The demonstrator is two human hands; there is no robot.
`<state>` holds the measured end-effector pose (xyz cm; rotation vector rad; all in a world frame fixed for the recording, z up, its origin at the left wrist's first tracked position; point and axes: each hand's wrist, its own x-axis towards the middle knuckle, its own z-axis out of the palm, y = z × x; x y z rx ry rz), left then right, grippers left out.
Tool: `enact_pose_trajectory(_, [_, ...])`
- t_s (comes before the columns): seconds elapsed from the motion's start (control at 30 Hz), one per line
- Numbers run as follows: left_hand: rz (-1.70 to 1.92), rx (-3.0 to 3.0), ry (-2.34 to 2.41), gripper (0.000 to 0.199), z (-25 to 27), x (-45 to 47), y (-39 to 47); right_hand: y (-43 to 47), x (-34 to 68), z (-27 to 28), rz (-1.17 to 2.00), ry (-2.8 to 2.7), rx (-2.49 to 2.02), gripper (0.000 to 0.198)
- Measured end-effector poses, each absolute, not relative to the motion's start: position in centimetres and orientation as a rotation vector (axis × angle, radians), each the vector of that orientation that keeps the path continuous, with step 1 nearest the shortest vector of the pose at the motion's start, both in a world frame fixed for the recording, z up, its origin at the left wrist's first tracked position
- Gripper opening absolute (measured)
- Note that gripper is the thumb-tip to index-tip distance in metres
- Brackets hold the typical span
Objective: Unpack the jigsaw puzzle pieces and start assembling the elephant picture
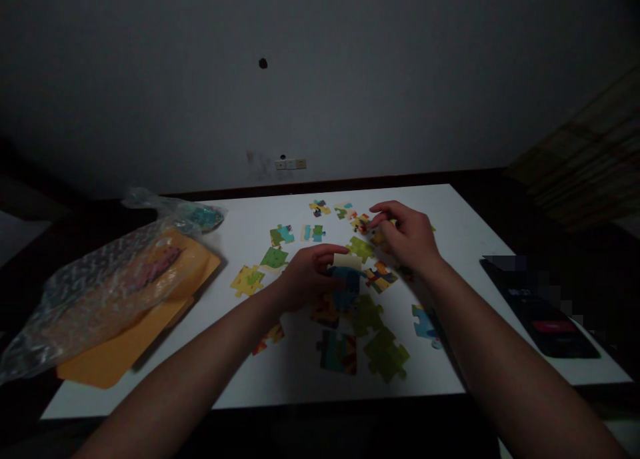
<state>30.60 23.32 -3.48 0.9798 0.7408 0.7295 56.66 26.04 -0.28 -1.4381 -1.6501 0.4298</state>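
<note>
At frame centre the left hand (307, 277) pinches a pale piece (347, 261), the right hand (407, 235) fingers another piece (361, 223); most pieces (385, 355) lie loose, unjoined, on the worktop (300, 379).

Both forearms run out of view at the bottom edge. The left hand (305, 279) covers part of the blue puzzle piece (347, 289) (its outline incomplete). The right hand (407, 235) hides pieces beneath it. The dark device (545, 315) carries a blurred patch; its markings are unreadable.
</note>
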Motion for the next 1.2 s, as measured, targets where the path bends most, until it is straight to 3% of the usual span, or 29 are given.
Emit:
enact_pose_trajectory(0.13, [0.909,0.943,0.836,0.066,-2.0,29.7,24.4,26.1,56.8,0.0,0.469,-1.606,-1.432,0.028])
enact_pose_trajectory(0.27, [1.147,0.911,0.948,0.070,-1.2,28.7,25.7,26.0,55.4,-0.5,0.886,-1.700,-1.294,0.026])
enact_pose_trajectory(0.43, [1.122,0.932,0.961,0.072,-1.7,28.8,25.9,25.3,51.9,-1.6,1.319,-1.711,-1.219,0.040])
enact_pose_trajectory(0.6, [1.111,0.944,0.893,0.069,-2.0,29.3,25.6,24.7,50.0,-2.1,1.387,-1.637,-1.245,0.054])
enact_pose_trajectory(0.73, [1.182,0.840,0.859,0.045,-2.0,29.0,26.6,24.4,50.3,-1.8,1.412,-1.501,-1.250,0.049])
enact_pose_trajectory(0.87, [1.218,1.091,1.073,0.038,-2.6,27.7,27.9,24.3,50.8,-1.4,1.441,-1.378,-1.231,0.047])
enact_pose_trajectory(1.03, [0.706,2.245,1.443,0.045,-3.5,26.6,28.1,24.6,51.2,-1.0,1.378,-1.384,-1.230,0.048])
enact_pose_trajectory(1.2, [0.402,2.531,1.441,0.044,-3.6,27.1,27.6,25.0,51.7,-0.9,1.327,-1.363,-1.221,0.050])
